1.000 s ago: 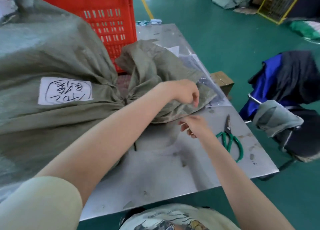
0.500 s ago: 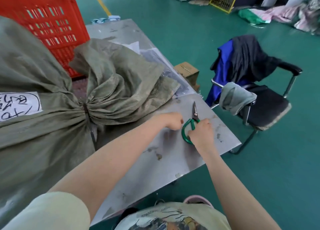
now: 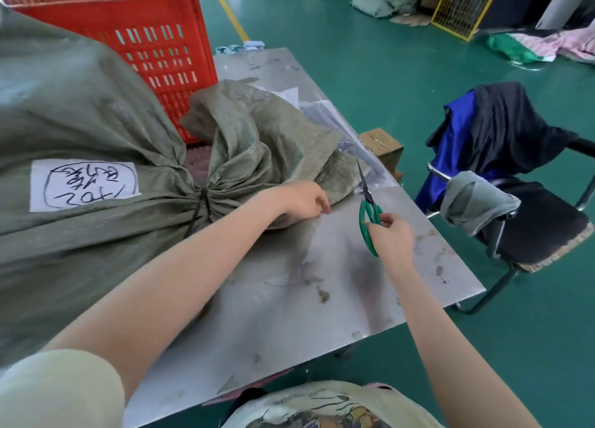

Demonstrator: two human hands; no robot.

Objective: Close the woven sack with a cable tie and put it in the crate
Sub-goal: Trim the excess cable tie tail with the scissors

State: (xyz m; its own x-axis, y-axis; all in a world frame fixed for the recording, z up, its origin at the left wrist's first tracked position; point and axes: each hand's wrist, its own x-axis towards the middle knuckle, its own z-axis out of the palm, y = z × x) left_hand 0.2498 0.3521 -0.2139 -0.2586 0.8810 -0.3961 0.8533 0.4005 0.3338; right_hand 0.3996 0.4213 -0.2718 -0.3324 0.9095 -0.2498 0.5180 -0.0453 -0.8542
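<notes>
A big grey-green woven sack (image 3: pixel 80 241) with a white handwritten label lies on the metal table (image 3: pixel 322 299). Its neck is gathered and bound by a black cable tie (image 3: pixel 202 202), and the loose mouth fans out to the right. The red plastic crate (image 3: pixel 154 41) stands behind the sack. My right hand (image 3: pixel 391 234) holds green-handled scissors (image 3: pixel 368 208) lifted off the table, blades pointing away from me. My left hand (image 3: pixel 302 200) rests curled at the edge of the sack's mouth; nothing is clearly held in it.
A chair (image 3: pixel 531 215) draped with dark and blue clothing stands right of the table. A cardboard box (image 3: pixel 381 144) sits by the table's far right edge, clear plastic sheets beside the sack. More sacks and a yellow mesh cage lie far back on the green floor.
My right hand took the scissors from the table and raised them. My left hand moved from the sack mouth toward the scissors and back to the sack's edge.
</notes>
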